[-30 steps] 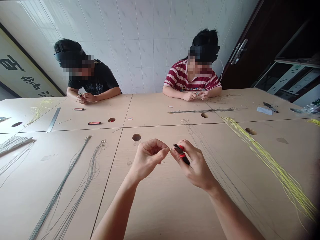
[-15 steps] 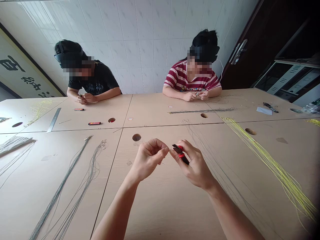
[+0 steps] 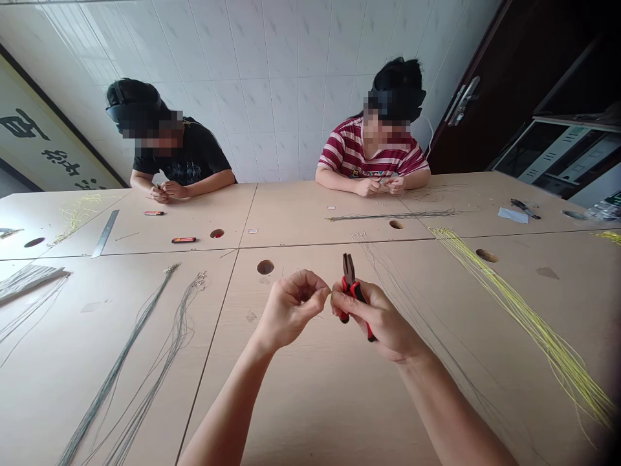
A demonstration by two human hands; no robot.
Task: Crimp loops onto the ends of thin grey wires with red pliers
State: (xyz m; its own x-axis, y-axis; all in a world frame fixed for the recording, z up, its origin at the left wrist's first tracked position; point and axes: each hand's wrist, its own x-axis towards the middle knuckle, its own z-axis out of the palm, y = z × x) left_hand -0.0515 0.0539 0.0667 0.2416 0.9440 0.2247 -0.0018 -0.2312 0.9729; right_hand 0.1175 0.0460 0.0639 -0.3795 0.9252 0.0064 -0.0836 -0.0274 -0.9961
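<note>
My left hand (image 3: 295,307) is closed in a pinch, with a thin wire or cord (image 3: 299,274) just showing at its fingers. My right hand (image 3: 376,317) is wrapped round red-and-black handled pliers (image 3: 349,275), whose dark jaws point up and away from me. The fingertips of both hands almost meet over the table; whatever small piece sits between them is too fine to make out. Thin grey cords (image 3: 412,310) lie on the table beyond and to the right of my right hand.
Grey cord bundles (image 3: 129,343) lie left, yellow cords (image 3: 524,310) right. Across the table sit a person in black (image 3: 187,152) and a person in stripes (image 3: 373,152). A steel ruler (image 3: 105,233), a red-black marker-like stick (image 3: 184,240) and round table holes (image 3: 265,266) are farther off.
The pliers have swung upright in my right hand; their jaws now point up instead of toward the upper left. My left hand has barely moved.
</note>
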